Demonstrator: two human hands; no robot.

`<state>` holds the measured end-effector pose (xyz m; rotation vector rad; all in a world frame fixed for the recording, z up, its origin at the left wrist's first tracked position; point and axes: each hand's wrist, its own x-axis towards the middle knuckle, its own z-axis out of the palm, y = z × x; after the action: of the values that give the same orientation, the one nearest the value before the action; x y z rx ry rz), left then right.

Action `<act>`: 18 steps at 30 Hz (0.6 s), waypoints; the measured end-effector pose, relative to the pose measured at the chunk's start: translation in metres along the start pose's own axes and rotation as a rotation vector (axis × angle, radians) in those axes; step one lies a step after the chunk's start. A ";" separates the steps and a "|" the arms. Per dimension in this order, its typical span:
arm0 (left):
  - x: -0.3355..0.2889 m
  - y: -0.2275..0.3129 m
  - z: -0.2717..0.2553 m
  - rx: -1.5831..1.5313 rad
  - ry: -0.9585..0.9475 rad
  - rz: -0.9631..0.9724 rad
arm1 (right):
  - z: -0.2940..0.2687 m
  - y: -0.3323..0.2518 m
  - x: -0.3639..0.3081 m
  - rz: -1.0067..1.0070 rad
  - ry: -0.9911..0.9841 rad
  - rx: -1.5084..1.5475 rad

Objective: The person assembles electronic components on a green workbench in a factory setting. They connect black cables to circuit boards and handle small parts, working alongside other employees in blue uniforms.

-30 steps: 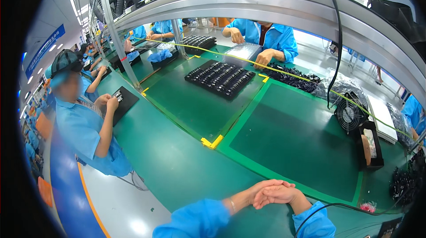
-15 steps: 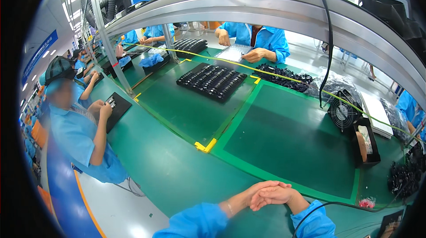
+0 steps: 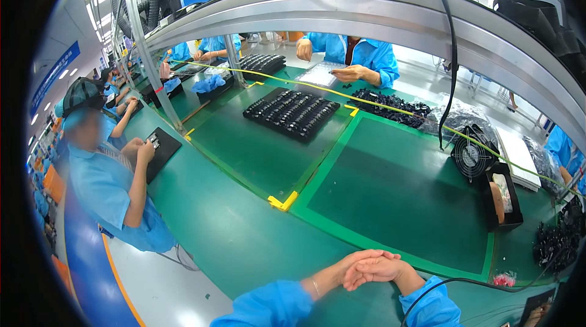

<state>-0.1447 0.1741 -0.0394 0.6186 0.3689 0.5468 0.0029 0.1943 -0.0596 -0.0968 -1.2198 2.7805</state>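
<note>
Taking your clasped hands as the clock's centre, your left hand (image 3: 357, 260) lies over your right hand (image 3: 377, 271), the two touching just above the near edge of the bright-bordered green mat (image 3: 406, 190). Your fingers look narrow, held close together against the opposite hand; you cannot tell from here whether anything sits between the palms. That mat, the nearest thing to both hands, spreads from 12 toward 2 o'clock on the green worktable (image 3: 232, 220).

At 11 you have the black tray (image 3: 292, 113) with its rows of small dark and shiny parts; at 10, nearer you, a yellow corner mark (image 3: 282, 201). Farther out at 10, a co-worker (image 3: 119, 174) in blue has both hands at a dark board (image 3: 163, 155). At 12, a loose heap of black parts (image 3: 390, 107) lies near another co-worker (image 3: 351, 55). Between 1 and 2 stands a black fan (image 3: 472, 155); at 2, an open black box (image 3: 511, 208). A black cable (image 3: 470, 283) crosses your right sleeve (image 3: 433, 305).
</note>
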 end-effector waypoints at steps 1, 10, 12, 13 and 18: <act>-0.001 0.000 -0.001 -0.001 0.002 0.002 | 0.004 -0.004 0.002 -0.010 -0.010 -0.013; 0.001 0.000 -0.002 0.008 -0.004 -0.004 | -0.009 0.007 -0.004 0.005 0.033 0.013; 0.003 -0.002 -0.002 0.012 -0.005 -0.007 | -0.009 0.008 -0.003 -0.001 0.022 0.019; 0.003 -0.002 -0.002 0.012 -0.003 -0.008 | -0.009 0.008 -0.002 -0.004 0.016 0.019; 0.004 -0.003 -0.003 0.005 -0.001 -0.008 | -0.007 0.007 -0.003 0.019 0.039 0.019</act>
<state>-0.1417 0.1758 -0.0442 0.6225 0.3715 0.5375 0.0066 0.1945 -0.0697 -0.1615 -1.1899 2.7916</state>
